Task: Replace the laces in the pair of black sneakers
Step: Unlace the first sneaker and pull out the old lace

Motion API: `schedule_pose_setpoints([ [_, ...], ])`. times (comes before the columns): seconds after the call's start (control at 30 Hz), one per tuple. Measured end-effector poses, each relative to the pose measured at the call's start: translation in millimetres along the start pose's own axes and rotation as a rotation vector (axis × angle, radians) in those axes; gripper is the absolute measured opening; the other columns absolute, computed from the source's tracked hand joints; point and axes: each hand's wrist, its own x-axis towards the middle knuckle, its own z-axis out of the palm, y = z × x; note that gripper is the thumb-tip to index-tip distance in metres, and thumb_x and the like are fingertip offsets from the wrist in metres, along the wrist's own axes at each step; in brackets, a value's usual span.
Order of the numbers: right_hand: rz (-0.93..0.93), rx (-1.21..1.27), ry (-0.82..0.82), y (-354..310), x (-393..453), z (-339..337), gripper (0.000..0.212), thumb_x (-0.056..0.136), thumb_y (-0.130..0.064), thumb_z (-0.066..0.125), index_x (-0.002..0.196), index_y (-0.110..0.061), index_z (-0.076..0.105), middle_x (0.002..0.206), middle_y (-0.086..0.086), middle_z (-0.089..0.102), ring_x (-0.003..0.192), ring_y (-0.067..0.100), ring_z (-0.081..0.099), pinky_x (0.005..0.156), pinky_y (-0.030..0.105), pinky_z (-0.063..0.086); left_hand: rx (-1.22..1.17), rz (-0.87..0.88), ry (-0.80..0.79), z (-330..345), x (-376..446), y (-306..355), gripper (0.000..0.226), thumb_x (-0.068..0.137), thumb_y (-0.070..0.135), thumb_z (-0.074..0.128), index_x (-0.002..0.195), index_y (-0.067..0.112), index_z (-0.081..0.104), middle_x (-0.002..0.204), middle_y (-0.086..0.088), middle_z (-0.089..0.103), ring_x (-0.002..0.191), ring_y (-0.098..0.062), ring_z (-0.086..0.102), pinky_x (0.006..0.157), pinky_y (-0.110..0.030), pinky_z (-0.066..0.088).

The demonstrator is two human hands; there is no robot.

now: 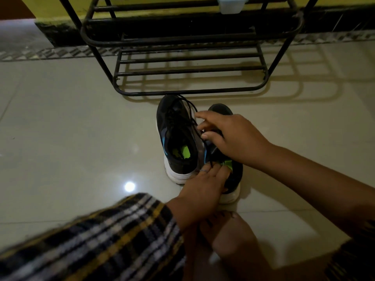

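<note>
From the head camera, two black sneakers are standing side by side on the pale tiled floor, toes touching the base of a black metal shoe rack. The left sneaker is lying open with loose black laces. The right sneaker is being largely covered by both hands: the right hand is pinching a lace above it, while the left hand, in a plaid sleeve, is gripping its collar. A bare foot is resting behind.

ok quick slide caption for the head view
Both hands work a black lace on the right-hand black sneaker, shoe rack behind.
</note>
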Motion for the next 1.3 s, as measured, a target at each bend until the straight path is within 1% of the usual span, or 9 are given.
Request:
schedule_pose_setpoints([
  [0.23,0.164,-0.387,-0.144,50,-14,15,0.051,0.098,-0.021,0.043,0.146,-0.019,0.028,0.133,0.01,0.052,0.12,0.027,0.045,0.089,0.037,0.04,0.018,-0.015,-0.026,-2,1,1,0.037,0.091,0.021,0.054,0.125,0.01,0.046,0.127,-0.009,0.048,0.121,-0.028,0.039,0.093,-0.046,0.043],
  [0.4,0.229,-0.197,-0.057,47,-19,21,0.046,0.091,-0.008,0.048,0.135,-0.017,0.04,0.122,0.012,0.055,0.114,0.029,0.049,0.093,0.04,0.044,0.026,0.012,0.022,1,0,-1,0.034,0.086,0.02,0.059,0.117,0.01,0.05,0.116,-0.01,0.055,0.112,-0.03,0.048,0.084,-0.044,0.049],
  [0.57,0.262,-0.105,-0.082,37,-19,19,0.035,0.092,-0.007,0.048,0.125,-0.019,0.044,0.115,0.005,0.052,0.111,0.024,0.047,0.096,0.04,0.041,0.058,0.005,0.082,2,-1,-1,0.033,0.08,0.033,0.038,0.106,0.016,0.047,0.1,-0.004,0.061,0.096,-0.025,0.058,0.068,-0.035,0.054],
  [0.67,0.285,-0.066,-0.099,34,-22,17,0.032,0.093,-0.01,0.049,0.122,-0.023,0.044,0.106,0.002,0.044,0.106,0.025,0.048,0.095,0.04,0.042,0.058,0.001,0.082,3,-1,-1,0.03,0.079,0.027,0.057,0.105,0.014,0.048,0.099,-0.006,0.061,0.095,-0.028,0.06,0.067,-0.034,0.054],
  [0.87,0.252,0.066,-0.132,36,-22,7,0.018,0.091,-0.008,0.051,0.096,-0.026,0.052,0.088,-0.018,0.046,0.095,0.01,0.041,0.078,0.028,0.038,0.063,-0.005,0.05,5,-2,-2,0.031,0.077,0.027,0.058,0.106,0.017,0.049,0.097,-0.002,0.061,0.095,-0.024,0.06,0.067,-0.03,0.054],
  [1.07,0.293,0.169,-0.172,38,2,-37,0.015,0.084,-0.009,0.067,0.088,-0.02,0.057,0.084,0.0,0.06,0.054,-0.006,0.05,0.053,0.008,0.036,0.052,-0.089,-0.073,-3,-5,5,0.038,0.092,0.018,0.048,0.129,0.014,0.039,0.127,-0.006,0.045,0.123,-0.025,0.035,0.089,-0.037,0.044],
  [1.17,0.333,0.185,-0.263,33,17,-65,0.014,0.085,-0.01,0.066,0.096,-0.015,0.059,0.083,0.004,0.06,0.065,0.007,0.052,0.057,0.021,0.039,0.086,-0.043,-0.042,-3,-7,3,0.039,0.086,0.018,0.057,0.122,0.011,0.045,0.117,-0.009,0.053,0.114,-0.027,0.045,0.083,-0.033,0.047],
  [1.23,0.316,0.003,-0.422,30,24,-70,0.014,0.086,-0.017,0.066,0.099,-0.017,0.059,0.085,0.002,0.059,0.071,0.012,0.052,0.06,0.023,0.039,0.124,-0.009,-0.01,0,-5,1,0.038,0.078,0.02,0.066,0.112,0.011,0.052,0.101,-0.009,0.061,0.1,-0.028,0.056,0.072,-0.031,0.051],
  [1.3,0.269,-0.284,-0.596,27,30,-65,0.02,0.089,-0.027,0.062,0.107,-0.017,0.059,0.086,-0.003,0.055,0.073,0.01,0.05,0.06,0.024,0.038,0.121,-0.031,-0.017,-1,-1,4,0.036,0.085,0.018,0.059,0.118,0.009,0.048,0.111,-0.011,0.058,0.109,-0.029,0.05,0.077,-0.034,0.05],
])
